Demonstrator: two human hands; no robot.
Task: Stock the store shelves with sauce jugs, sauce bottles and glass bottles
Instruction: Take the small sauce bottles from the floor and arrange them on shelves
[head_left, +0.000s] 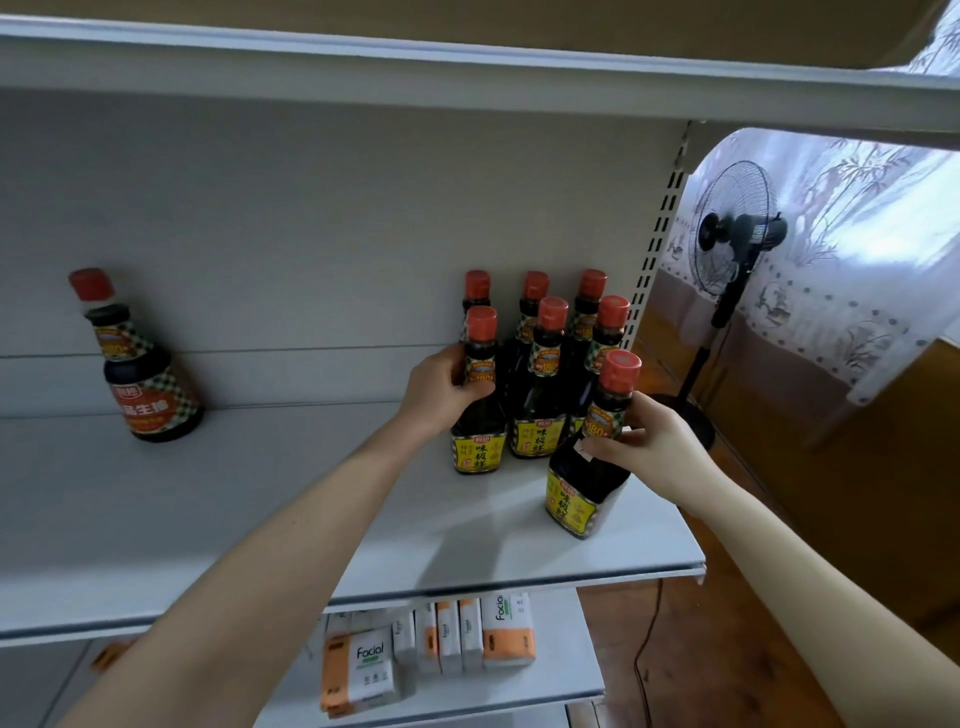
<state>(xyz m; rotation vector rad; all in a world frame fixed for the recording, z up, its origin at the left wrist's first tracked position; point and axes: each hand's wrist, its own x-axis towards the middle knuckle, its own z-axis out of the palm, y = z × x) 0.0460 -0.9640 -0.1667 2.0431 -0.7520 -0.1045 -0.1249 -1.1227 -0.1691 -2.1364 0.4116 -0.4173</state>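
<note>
Gripping two dark sauce bottles at the shoulder, just under the necks — left hand (441, 387) wrapped on the front-left bottle (478, 400) of the cluster near the shelf's (208, 509) right end, right hand (644, 436) clasping a tilted bottle (597, 457) closest to the front right corner. Probably heavy with liquid, rigid, smooth-sided — likely slippery and breakable if dropped. Best held at the shoulder, base set flat. Lone larger bottle (140, 364) standing well apart toward the left.

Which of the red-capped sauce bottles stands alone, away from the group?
The round-bodied bottle at the shelf's far left; all the others cluster at the right end near the hands.
</note>
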